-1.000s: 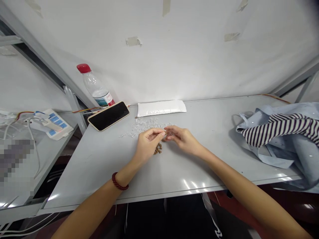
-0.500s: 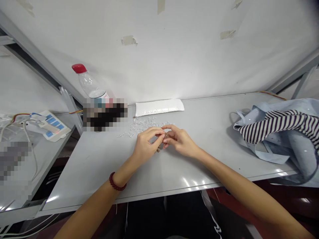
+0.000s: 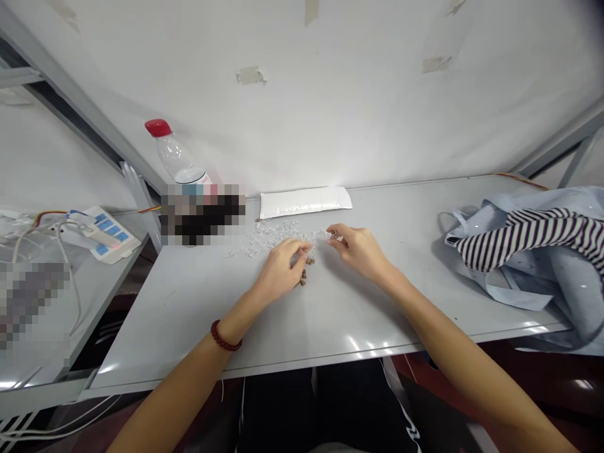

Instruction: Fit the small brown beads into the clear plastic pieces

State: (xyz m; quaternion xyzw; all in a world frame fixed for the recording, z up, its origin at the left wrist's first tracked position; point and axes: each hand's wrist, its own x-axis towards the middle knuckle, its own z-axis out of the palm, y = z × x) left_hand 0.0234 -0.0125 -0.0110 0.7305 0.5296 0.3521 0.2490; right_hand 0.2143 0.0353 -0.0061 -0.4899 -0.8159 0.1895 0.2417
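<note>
Small clear plastic pieces (image 3: 268, 236) lie scattered over the grey table in front of my hands. My left hand (image 3: 283, 267), with a dark red bead bracelet at the wrist, hovers by the near edge of this scatter, thumb and forefinger a little apart. Several small brown lumps (image 3: 303, 277) sit beside its thumb. To the right, my right hand (image 3: 358, 248) pinches a small clear piece (image 3: 334, 234) between its fingertips. Something brownish shows at that piece, but the fingers partly cover it.
Behind the scatter lies a long white packet (image 3: 306, 201) along the wall. A clear bottle with a red cap (image 3: 172, 154) stands back left near a blurred dark object (image 3: 205, 220). Light blue fabric with a striped strap (image 3: 542, 245) covers the right end; a power strip (image 3: 106, 236) is left.
My hands have parted from where they met at the fingertips. The right has moved to the right with the small clear piece, and the brown lumps have come into view.
</note>
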